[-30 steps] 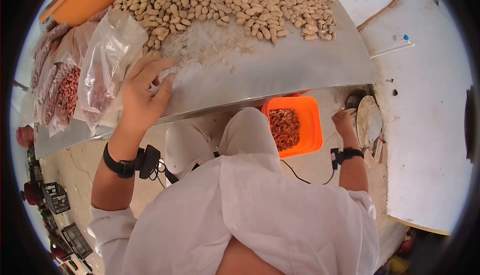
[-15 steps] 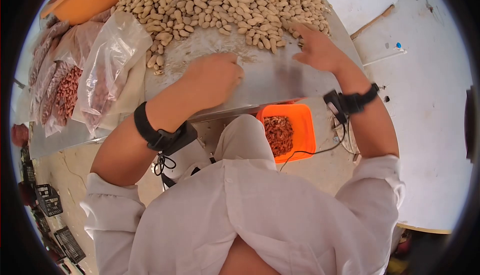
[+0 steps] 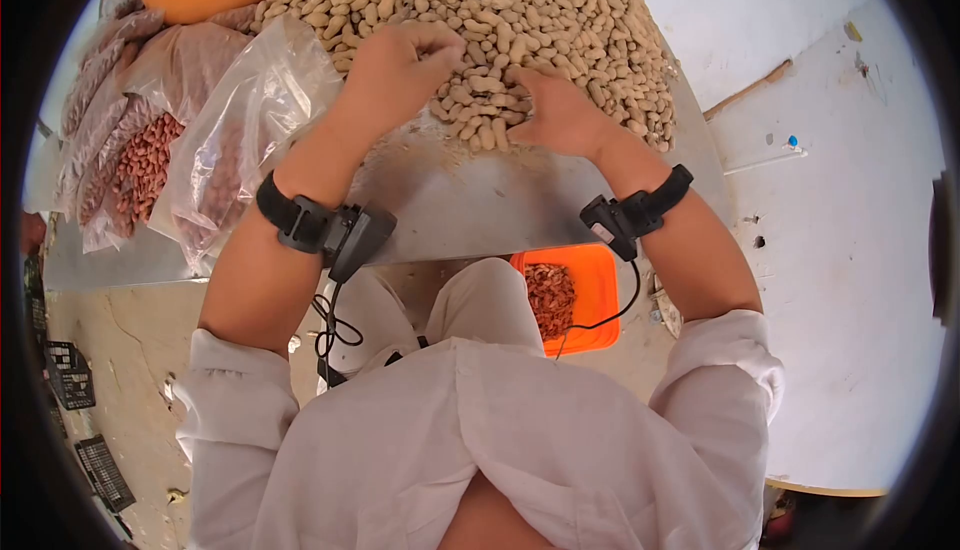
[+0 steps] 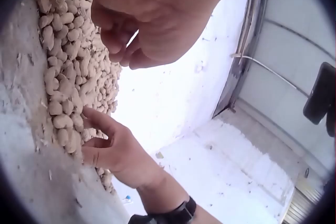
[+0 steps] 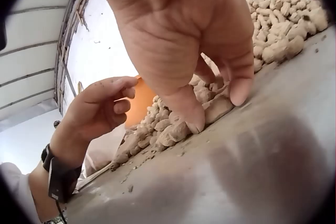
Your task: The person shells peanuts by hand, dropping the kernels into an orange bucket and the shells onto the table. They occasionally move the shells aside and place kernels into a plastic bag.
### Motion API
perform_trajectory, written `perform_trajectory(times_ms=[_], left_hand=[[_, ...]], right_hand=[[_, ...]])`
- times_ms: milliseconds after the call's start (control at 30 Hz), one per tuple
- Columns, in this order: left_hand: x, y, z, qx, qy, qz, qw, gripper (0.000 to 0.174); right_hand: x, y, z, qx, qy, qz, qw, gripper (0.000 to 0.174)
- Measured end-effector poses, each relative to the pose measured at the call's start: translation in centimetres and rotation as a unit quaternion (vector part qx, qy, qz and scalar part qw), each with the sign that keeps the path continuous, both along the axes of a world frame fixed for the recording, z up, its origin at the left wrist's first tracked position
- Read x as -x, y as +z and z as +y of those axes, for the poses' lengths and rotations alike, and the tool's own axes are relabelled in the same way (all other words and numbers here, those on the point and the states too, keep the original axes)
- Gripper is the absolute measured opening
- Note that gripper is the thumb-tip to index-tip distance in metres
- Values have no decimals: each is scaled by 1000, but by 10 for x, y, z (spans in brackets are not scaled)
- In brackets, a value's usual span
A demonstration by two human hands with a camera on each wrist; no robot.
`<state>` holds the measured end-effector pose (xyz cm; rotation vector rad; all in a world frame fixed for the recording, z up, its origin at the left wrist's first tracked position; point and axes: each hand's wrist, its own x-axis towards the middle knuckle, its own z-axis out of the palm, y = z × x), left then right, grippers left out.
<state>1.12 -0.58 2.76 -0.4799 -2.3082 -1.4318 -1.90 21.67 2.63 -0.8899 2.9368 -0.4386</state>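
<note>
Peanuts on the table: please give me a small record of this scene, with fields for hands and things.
Left hand: fingers curled over the peanuts; hold unclear
Right hand: thumb and fingertips pinch peanuts at the heap's near edge
Peanuts: in shells, heaped on metal table
Bags: clear plastic, beside left hand
Orange bin: below table edge, holds reddish bits

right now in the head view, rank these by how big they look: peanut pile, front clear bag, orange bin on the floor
1. peanut pile
2. front clear bag
3. orange bin, though it lies farther from the camera and is partly hidden, so its true size is unsure
</note>
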Motion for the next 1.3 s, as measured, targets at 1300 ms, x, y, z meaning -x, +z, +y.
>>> perform_trajectory(times_ms=[1300], left_hand=[[-7, -14, 3, -72, -28, -113, 991, 21]], right_hand=[[11, -10, -51, 571, 116, -239, 776, 19]])
